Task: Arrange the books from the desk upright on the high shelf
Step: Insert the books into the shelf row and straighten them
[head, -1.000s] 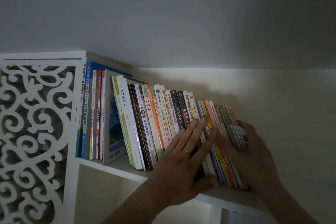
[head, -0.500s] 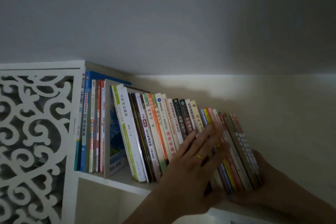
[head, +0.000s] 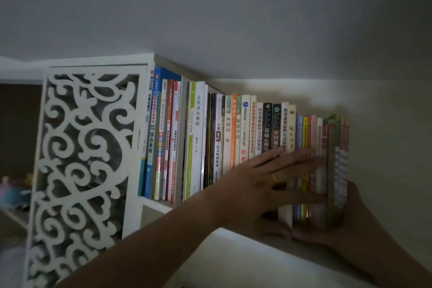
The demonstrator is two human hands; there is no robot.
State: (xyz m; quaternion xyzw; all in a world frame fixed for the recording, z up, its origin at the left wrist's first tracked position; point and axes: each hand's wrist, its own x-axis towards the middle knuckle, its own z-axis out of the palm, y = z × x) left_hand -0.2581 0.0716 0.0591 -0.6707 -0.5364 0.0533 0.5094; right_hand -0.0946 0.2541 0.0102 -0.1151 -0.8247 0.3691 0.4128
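A long row of books [head: 243,133] stood upright on the high white shelf [head: 159,204], right under the ceiling. The left hand [head: 264,184] lay flat on the spines with its fingers straight, and it wore a gold ring [head: 274,177]. The right hand [head: 350,224] cupped the last books at the right end. A white carved panel [head: 81,159] stood beside the books.
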